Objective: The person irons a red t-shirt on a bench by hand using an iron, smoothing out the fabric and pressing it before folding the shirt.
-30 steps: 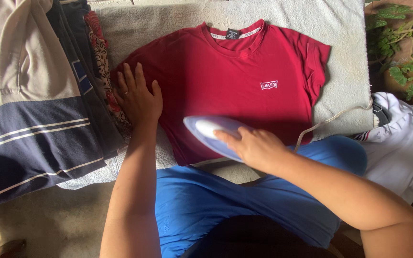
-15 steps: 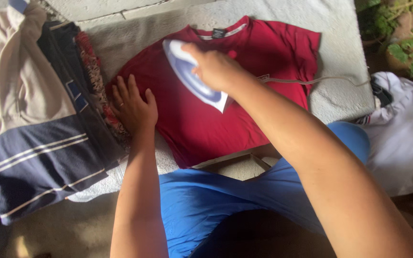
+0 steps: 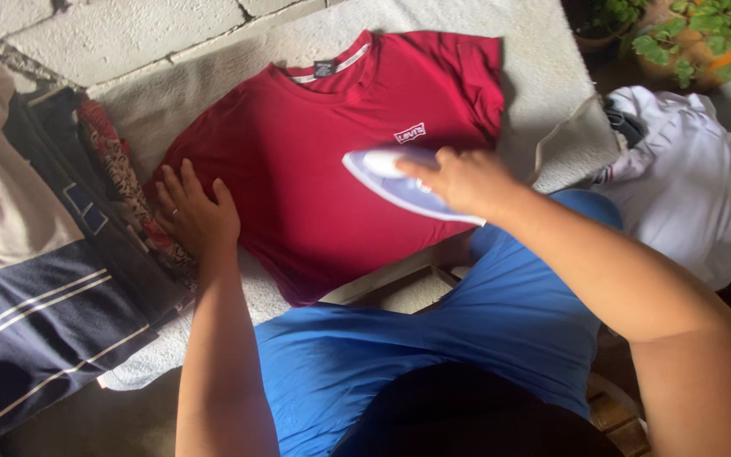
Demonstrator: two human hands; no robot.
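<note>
Here, the right hand (image 3: 465,179) grips a pale lilac steam iron (image 3: 399,182) on the red cotton T-shirt (image 3: 315,169), spread over a beige towel (image 3: 543,76); the left hand (image 3: 196,216), fingers spread, presses the shirt's edge flat.

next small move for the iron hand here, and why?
Probably slide the iron left across the red T-shirt toward the left hand. The right hand holds it near the shirt's right chest, while the left hand lies flat on the shirt's left edge, so the middle stretch looks next.
</note>
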